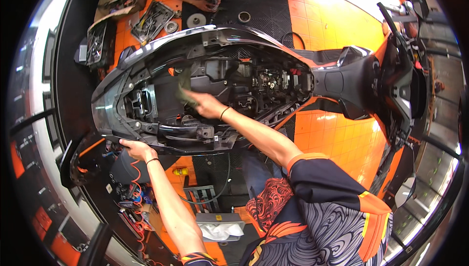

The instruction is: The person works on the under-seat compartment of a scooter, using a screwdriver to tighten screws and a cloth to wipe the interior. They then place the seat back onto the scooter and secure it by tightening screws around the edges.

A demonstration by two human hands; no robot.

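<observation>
A scooter with its seat off lies lengthwise before me, its inner frame and engine bay laid bare. My right hand reaches into the open body and is closed on a dark green rag. The rag touches the black plastic inner cover behind the engine parts. On the near side, my left hand grips the lower edge of the scooter's tail panel; some of its fingers are hidden.
Beyond the scooter, another person's hand is near round metal parts on the floor. A tool tray lies at far left. A red coiled hose hangs on the near left. A box of white tissues stands near me.
</observation>
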